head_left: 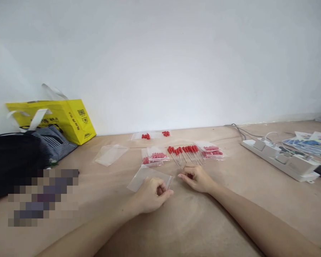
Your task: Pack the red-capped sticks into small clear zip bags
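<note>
My left hand point(155, 194) is curled over the near right corner of a flat clear zip bag point(140, 178), its fingers closed at the red-lined edge. To the right, my right hand point(196, 177) rests on the table, loosely bent, thumb and forefinger a little apart with nothing visible between them. Just beyond it lie several thin sticks with red heads point(187, 150), fanned out, their pale ends pointing toward me. Packed zip bags with red pieces lie on both sides of these sticks, one group on the left point(157, 156) and another on the right point(212, 151).
Loose red pieces point(146, 136) lie on a clear bag by the wall. Another flat bag point(111, 154) is at left. A yellow bag point(82, 121), striped bag point(55, 142) and black bag point(13, 160) stand left. A power strip point(273, 160) and printed sheets point(310, 142) lie right.
</note>
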Available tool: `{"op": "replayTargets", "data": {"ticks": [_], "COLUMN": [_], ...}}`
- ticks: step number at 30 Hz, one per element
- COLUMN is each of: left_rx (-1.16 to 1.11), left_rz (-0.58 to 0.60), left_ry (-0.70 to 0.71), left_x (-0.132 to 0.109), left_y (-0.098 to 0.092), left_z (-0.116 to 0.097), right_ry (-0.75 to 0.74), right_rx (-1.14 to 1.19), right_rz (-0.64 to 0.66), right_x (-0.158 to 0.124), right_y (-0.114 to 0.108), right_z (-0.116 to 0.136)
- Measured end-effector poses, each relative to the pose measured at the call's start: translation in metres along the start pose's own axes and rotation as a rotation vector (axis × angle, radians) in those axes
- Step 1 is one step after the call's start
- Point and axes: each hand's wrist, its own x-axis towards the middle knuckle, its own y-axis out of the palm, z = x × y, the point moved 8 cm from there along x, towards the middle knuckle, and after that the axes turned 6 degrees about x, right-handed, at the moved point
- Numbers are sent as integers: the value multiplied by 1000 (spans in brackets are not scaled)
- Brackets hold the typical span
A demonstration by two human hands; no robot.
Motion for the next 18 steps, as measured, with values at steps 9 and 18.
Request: {"op": "replayTargets", "data": {"ticks": [9, 18], "left_rx": [127, 193], "left_rz": [144, 118], "left_ry": [430, 177], "left_x": [-3, 6], "left_y": [-1, 26], "left_z": [21, 6], "right_ry": [-76, -171], "right_rx": [34, -6], "right_rz": [88, 197], "right_x": [0, -3], "right_y": [8, 21], "right_z": [14, 22]}}
